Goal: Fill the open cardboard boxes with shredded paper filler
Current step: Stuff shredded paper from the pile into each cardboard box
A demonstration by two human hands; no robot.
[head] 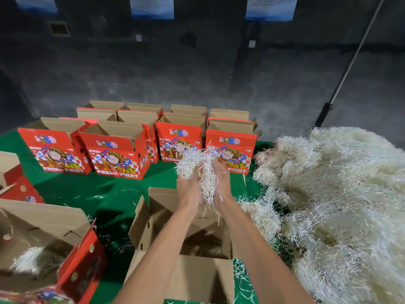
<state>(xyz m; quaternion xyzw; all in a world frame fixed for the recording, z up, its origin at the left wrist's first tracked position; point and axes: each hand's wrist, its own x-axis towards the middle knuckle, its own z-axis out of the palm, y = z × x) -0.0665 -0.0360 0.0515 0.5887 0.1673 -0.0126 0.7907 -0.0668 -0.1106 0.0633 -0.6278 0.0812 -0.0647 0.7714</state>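
- Head view: both arms reach forward over an open cardboard box standing on the green floor covering near its front edge.
- The left hand and the right hand are cupped palm to palm, pressing a clump of shredded paper filler between them; strands hang down from the hands above the box's opening.
- That box looks nearly bare inside, only a few strands at the bottom.
- A big loose heap of filler lies along the covering's right edge, just beside the box.
- At the front left corner another open box has a little filler in it.
- Toward the back edge stand rows of red printed fruit boxes with flaps up; their insides cannot be seen.
- A dark wall rises behind them.
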